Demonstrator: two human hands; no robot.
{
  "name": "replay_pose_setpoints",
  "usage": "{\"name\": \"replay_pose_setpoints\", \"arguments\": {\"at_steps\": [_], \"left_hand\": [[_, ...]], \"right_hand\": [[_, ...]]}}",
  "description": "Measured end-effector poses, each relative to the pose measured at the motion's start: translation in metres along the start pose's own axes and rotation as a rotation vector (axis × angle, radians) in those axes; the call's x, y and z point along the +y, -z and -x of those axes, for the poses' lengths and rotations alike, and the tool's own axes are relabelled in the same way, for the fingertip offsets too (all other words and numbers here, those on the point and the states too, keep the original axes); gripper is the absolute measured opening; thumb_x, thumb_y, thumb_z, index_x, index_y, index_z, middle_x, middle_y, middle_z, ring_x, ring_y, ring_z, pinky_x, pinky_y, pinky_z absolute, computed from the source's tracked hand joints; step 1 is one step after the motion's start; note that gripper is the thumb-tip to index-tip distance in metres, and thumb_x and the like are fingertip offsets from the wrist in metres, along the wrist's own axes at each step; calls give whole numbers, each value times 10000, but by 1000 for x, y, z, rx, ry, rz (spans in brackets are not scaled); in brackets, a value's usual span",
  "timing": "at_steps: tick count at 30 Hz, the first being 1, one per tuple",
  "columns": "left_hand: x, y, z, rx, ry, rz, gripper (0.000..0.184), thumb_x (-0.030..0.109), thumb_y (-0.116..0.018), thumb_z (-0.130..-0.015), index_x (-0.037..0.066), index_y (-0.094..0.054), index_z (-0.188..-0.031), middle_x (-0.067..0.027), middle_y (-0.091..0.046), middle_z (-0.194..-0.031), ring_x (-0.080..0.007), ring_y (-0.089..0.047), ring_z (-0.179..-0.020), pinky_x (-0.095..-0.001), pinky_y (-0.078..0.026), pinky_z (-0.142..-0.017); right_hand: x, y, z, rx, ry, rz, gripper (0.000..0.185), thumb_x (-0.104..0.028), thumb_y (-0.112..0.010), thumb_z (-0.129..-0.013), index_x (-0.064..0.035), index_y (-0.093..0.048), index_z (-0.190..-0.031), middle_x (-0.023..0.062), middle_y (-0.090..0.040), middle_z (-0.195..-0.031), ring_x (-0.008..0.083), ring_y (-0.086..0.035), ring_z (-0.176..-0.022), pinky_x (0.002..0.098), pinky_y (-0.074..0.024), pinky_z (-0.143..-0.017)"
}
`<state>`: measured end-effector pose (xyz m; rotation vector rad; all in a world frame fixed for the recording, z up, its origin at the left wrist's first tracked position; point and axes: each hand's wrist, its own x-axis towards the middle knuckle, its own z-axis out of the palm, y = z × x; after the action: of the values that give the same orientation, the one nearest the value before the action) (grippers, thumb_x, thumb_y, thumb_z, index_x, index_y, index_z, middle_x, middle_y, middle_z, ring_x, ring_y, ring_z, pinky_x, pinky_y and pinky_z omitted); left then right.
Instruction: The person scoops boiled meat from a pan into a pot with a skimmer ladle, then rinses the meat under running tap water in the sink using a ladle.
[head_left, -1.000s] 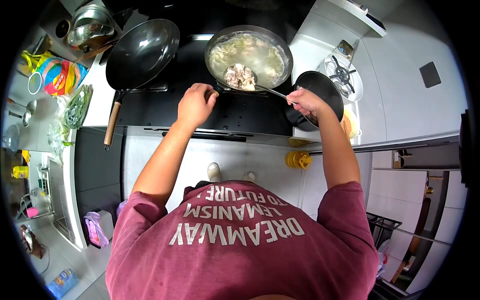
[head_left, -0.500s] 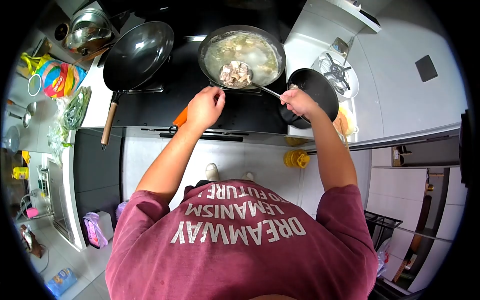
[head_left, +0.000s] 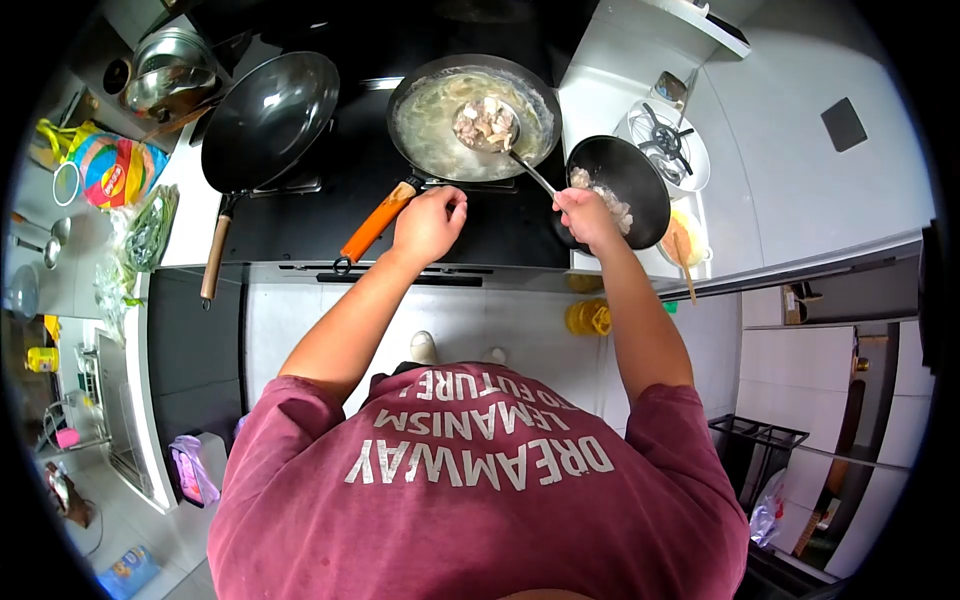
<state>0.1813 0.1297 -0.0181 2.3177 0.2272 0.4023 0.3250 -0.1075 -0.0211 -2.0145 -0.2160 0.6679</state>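
My right hand (head_left: 586, 215) is closed around the metal handle of a skimmer (head_left: 533, 174). Its round head holds a heap of meat pieces (head_left: 484, 124) above a wok (head_left: 551, 98) of cloudy, bubbling liquid. My left hand (head_left: 430, 222) is loosely curled just in front of the wok, with nothing visible in it. Beside its left edge is the wok's orange handle (head_left: 376, 220). A black bowl (head_left: 648, 182), partly hidden by my right hand, has pale meat pieces (head_left: 612, 203) inside it.
An empty dark wok (head_left: 270, 125) with a wooden handle sits on the stove's left. Right of the bowl are a white dish with a black rack (head_left: 668, 137) and a yellowish bowl with a wooden utensil (head_left: 684, 245). Green vegetables (head_left: 152, 228) lie on the left counter.
The skimmer head with the meat has moved from the wok's near rim towards its middle. My left hand has shifted right, uncovering the orange handle. More meat in the black bowl is visible.
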Motion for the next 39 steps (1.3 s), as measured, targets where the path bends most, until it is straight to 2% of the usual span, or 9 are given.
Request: {"name": "replay_pose_setpoints", "arguments": {"at_steps": [9, 21, 24, 27, 28, 31, 33, 35, 39], "left_hand": [[-4, -6, -3, -5, -15, 7, 122, 175, -609, -827, 82, -634, -903, -93, -650, -859, -286, -628, -749, -390, -495, -669], [-4, -7, -7, 21, -33, 10, 120, 169, -613, -831, 82, -639, -911, -88, -650, -871, -297, -626, -772, -383, -493, -671], [-2, -8, -6, 4, -36, 6, 123, 168, -615, -831, 81, -640, -914, -89, -647, -867, -283, -626, -755, -375, -493, -662], [8, -12, -6, -38, 1, 10, 123, 169, -618, -831, 79, -639, -913, -92, -643, -857, -261, -628, -735, -366, -493, -655], [10, -14, -7, -43, -18, 8, 120, 168, -619, -831, 82, -640, -911, -89, -640, -850, -244, -627, -717, -358, -494, -645], [24, -28, -14, -70, -45, 34, 117, 167, -619, -831, 84, -640, -912, -85, -639, -852, -247, -628, -715, -359, -494, -642], [35, -40, -17, -101, -81, 37, 129, 161, -618, -835, 68, -640, -923, -100, -637, -847, -247, -624, -703, -352, -494, -641], [47, -52, -17, -130, -118, 38, 154, 150, -618, -845, 40, -639, -951, -128, -633, -832, -245, -618, -683, -337, -493, -645], [62, -80, -17, -203, -133, 43, 150, 155, -623, -840, 50, -643, -945, -122, -634, -858, -241, -616, -686, -339, -491, -636]], "right_hand": [[10, -12, 7, 48, 1, 77, 287, -290, -544, -926, -49, -634, -798, 18, -543, -589, 107, -509, -539, 282, -402, -528], [10, -10, 5, 48, 58, 23, 288, -287, -549, -922, -45, -626, -786, 18, -545, -584, 108, -506, -535, 285, -400, -525], [11, -12, 8, 44, 13, 42, 278, -291, -548, -925, -51, -626, -809, 17, -529, -590, 105, -477, -511, 288, -381, -499], [18, -5, 13, 1, -70, -106, 262, -295, -549, -927, -61, -627, -840, 12, -509, -601, 90, -428, -476, 269, -333, -441], [20, 2, 16, -38, -85, -192, 256, -301, -542, -927, -70, -629, -860, 5, -493, -609, 71, -386, -453, 245, -279, -400], [20, 40, 39, -2, -29, -303, 263, -313, -541, -920, -74, -635, -861, -5, -492, -608, 58, -377, -448, 222, -260, -390], [40, 76, 52, 94, -9, -268, 248, -315, -568, -895, -83, -653, -871, -23, -485, -609, 48, -380, -447, 210, -259, -392], [54, 112, 69, 211, -35, -77, 255, -305, -577, -889, -64, -658, -869, 2, -505, -603, 93, -451, -489, 256, -337, -433], [96, 147, 85, 506, 126, 495, 242, -282, -570, -889, -55, -645, -852, 89, -598, -675, 238, -592, -647, 364, -451, -584]]}}
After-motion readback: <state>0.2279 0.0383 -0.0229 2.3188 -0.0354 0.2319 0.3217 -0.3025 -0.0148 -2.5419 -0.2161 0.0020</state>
